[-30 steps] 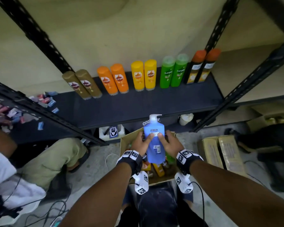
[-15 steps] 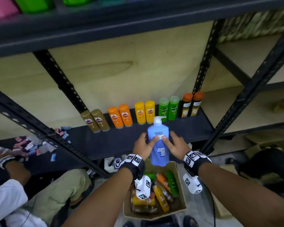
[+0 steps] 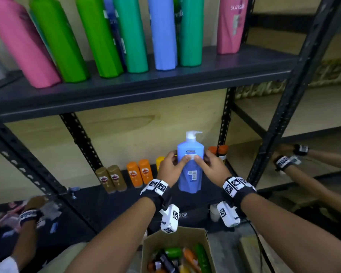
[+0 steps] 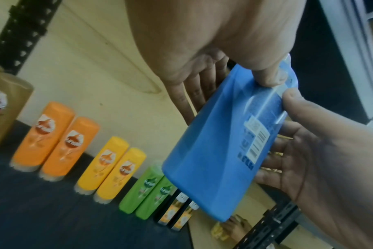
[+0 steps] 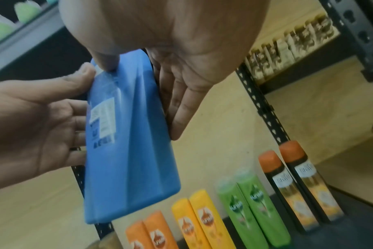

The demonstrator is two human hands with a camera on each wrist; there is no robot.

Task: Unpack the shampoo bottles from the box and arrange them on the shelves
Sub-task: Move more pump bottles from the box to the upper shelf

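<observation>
Blue pump shampoo bottle: one, held upright in the air in front of the lower shelf, long axis vertical, white pump head on top with its spout pointing right, barcode label facing the camera. Left hand grasps its left side and right hand its right side, thumbs on the label face, fingers wrapped behind. Lower shelf, small bottles standing cap-down in pairs: two brown bottles, two orange bottles, two yellow bottles, two green bottles, two dark orange-capped bottles; in the head view the yellow and green pairs are mostly hidden behind the hands and the held bottle. Upper shelf: tall bottles, two pink, two bright green, two teal, one light blue, tops cut off by the frame; a dark blue one stands half hidden behind. Cardboard box on the floor below, open, holding mixed bottles, count unclear, partly cut off.
</observation>
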